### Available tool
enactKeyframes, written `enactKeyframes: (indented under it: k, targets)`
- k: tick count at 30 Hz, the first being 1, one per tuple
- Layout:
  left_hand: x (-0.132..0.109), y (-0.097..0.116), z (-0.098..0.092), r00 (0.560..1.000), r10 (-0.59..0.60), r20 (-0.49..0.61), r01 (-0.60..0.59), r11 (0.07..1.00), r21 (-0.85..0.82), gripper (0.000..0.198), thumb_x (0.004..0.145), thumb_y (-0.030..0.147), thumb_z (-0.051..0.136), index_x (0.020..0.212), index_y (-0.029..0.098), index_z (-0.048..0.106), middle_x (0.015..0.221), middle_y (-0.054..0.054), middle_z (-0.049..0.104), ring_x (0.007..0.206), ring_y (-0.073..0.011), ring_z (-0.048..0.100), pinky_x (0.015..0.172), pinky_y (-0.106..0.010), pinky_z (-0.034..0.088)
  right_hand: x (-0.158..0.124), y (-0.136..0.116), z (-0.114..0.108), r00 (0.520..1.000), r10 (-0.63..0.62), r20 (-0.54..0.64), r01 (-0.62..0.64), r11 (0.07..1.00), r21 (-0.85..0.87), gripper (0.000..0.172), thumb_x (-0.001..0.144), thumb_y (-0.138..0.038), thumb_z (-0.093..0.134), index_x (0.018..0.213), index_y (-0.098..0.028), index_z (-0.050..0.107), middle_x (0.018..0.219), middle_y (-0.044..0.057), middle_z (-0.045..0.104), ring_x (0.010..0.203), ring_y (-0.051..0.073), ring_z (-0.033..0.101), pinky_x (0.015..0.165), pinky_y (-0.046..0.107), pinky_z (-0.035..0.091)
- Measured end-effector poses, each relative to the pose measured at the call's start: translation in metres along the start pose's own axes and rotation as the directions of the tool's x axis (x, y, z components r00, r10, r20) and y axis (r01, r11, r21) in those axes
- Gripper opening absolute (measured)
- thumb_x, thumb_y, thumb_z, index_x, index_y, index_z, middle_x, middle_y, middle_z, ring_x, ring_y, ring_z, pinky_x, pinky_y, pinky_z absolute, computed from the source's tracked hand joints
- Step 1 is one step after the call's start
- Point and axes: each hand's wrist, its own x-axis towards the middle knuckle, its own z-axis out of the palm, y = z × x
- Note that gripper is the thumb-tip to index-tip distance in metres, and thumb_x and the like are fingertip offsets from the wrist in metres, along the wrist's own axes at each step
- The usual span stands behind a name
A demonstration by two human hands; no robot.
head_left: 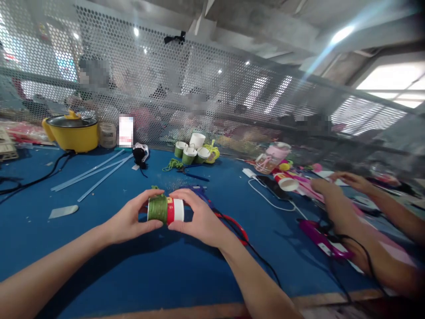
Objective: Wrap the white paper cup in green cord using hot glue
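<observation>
The person holds a paper cup [165, 210] on its side just above the blue counter [99, 270], a little left of the frame's centre. The left hand [128, 220] pinches the cup's left end between thumb and fingers. The right hand [199, 220] has its grip closed on the right end in the same way.

The left part of the cup is covered with close turns of green cord [156, 209]. Next to that comes a red band [170, 211], and the right end is bare white. Judging by this, the winding is about halfway along the cup. The next turn would call for holding the last coil tight against its neighbour while the cup is rolled between the fingers.

Just beyond the hands lie loose green cord [171, 165] and scissors [194, 172]. Behind these, against the perforated screen, stands a cluster of cups already wrapped in green [190, 153]. A yellow pot [73, 133] sits at the upper left, with clear rods [96, 173] lying near it. At the right of the frame a co-worker's hand [327, 188] reaches over a purple tool [320, 239].
</observation>
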Motion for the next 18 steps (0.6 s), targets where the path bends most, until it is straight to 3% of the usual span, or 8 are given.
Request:
enactKeyframes:
  k: [7,10,12,14,15,18]
  targets:
    - [0.000,0.004,-0.007,0.994,0.090,0.066,-0.106,0.948,0.300,0.056,0.077,0.027,0.062,0.127,0.022,0.038,0.115,-0.010,0.052,0.104,-0.0245,0.053,0.090,-0.039,0.046,-0.001,0.004,0.006,1.000,0.016,0.006,-0.015,0.999,-0.030,0.065,0.061,-0.035,0.076,0.118,-0.022,0.047,0.121,0.009,0.052,0.111,0.024,0.051,0.096,0.040,0.040]
    - [0.000,0.007,-0.008,0.994,0.084,0.072,-0.103,0.940,0.325,0.051,0.076,0.025,0.061,0.124,0.022,0.042,0.112,-0.009,0.052,0.100,-0.0227,0.054,0.087,-0.035,0.047,0.002,0.011,-0.006,0.989,0.097,-0.111,-0.089,0.993,0.077,0.046,0.072,-0.043,0.066,0.109,-0.019,0.052,0.113,0.010,0.058,0.103,0.022,0.057,0.087,0.036,0.047]
    - [0.001,0.006,-0.008,0.996,0.063,0.070,-0.084,0.937,0.339,0.051,0.076,0.023,0.061,0.123,0.023,0.042,0.113,-0.008,0.051,0.101,-0.0225,0.054,0.088,-0.035,0.047,0.005,0.019,-0.022,0.939,0.237,-0.247,-0.223,0.971,0.082,0.031,0.083,-0.043,0.050,0.099,-0.017,0.055,0.100,0.010,0.064,0.092,0.019,0.063,0.080,0.032,0.050]
    - [0.000,0.004,-0.008,0.997,0.043,0.069,-0.065,0.935,0.349,0.049,0.076,0.023,0.060,0.123,0.023,0.043,0.114,-0.009,0.051,0.102,-0.0230,0.054,0.087,-0.035,0.047,0.009,0.029,-0.038,0.860,0.393,-0.325,-0.432,0.900,-0.056,0.029,0.089,-0.038,0.038,0.091,-0.016,0.056,0.090,0.009,0.067,0.081,0.017,0.065,0.075,0.030,0.051]
    - [0.000,0.003,-0.008,0.997,0.037,0.067,-0.059,0.934,0.352,0.049,0.077,0.023,0.060,0.122,0.023,0.043,0.114,-0.009,0.051,0.102,-0.0234,0.054,0.087,-0.036,0.046,0.012,0.034,-0.045,0.827,0.456,-0.330,-0.527,0.832,-0.171,0.026,0.089,-0.033,0.037,0.089,-0.017,0.057,0.088,0.008,0.068,0.081,0.017,0.065,0.075,0.029,0.050]
    - [0.000,0.000,-0.009,0.998,0.036,0.060,-0.055,0.929,0.366,0.046,0.077,0.023,0.059,0.121,0.022,0.042,0.114,-0.009,0.050,0.103,-0.0245,0.053,0.087,-0.038,0.046,0.016,0.050,-0.054,0.789,0.548,-0.277,-0.613,0.734,-0.291,0.008,0.076,-0.020,0.054,0.071,-0.017,0.059,0.076,0.009,0.067,0.078,0.022,0.064,0.072,0.031,0.047]
